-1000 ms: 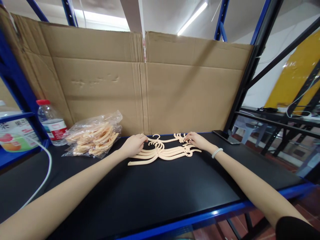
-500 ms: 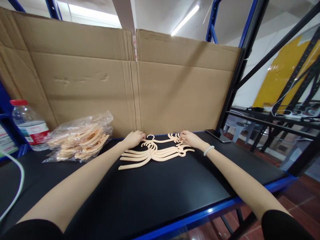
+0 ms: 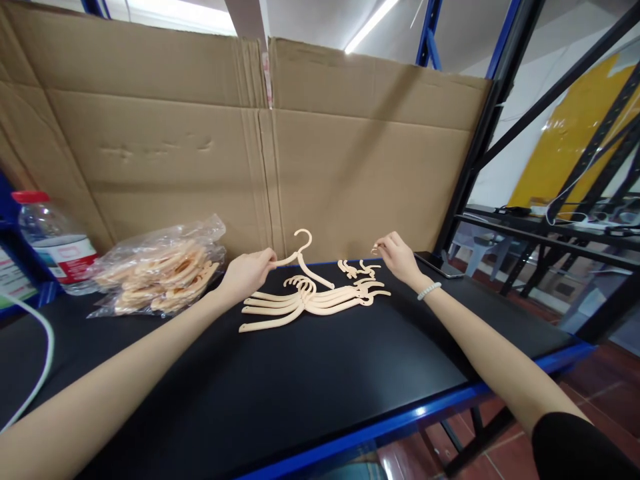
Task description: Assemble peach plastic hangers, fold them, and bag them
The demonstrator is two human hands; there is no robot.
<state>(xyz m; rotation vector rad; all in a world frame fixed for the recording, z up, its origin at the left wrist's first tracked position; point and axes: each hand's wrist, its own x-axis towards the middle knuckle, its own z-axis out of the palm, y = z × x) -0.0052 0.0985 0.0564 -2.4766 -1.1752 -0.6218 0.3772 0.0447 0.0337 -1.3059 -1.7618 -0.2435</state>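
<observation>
Pinched in my left hand [image 3: 251, 270] is one arm of a beige hanger [image 3: 313, 275], raised above the back of the black table, its hook upward. My right hand [image 3: 397, 257], with a bead bracelet at the wrist, has its fingers closed on a small beige piece [image 3: 375, 249] up off the table. Below and between my hands lies an overlapping row of several beige hangers [image 3: 285, 308], hooks pointing away from me. Small curved beige pieces [image 3: 353, 269] lie behind the right end of that row, left of my right hand.
A clear plastic bag of beige hanger parts [image 3: 160, 273] sits on the left, beside a red-capped bottle [image 3: 63, 250]. Cardboard [image 3: 350, 180] stands along the back. A phone [image 3: 440, 265] lies at the right rear near the black frame [image 3: 480, 140]. A white cable [image 3: 47, 347] curves at left.
My left hand has lifted the hanger off the table and moved left and nearer. My right hand has risen and moved right, carrying a small piece away from the others.
</observation>
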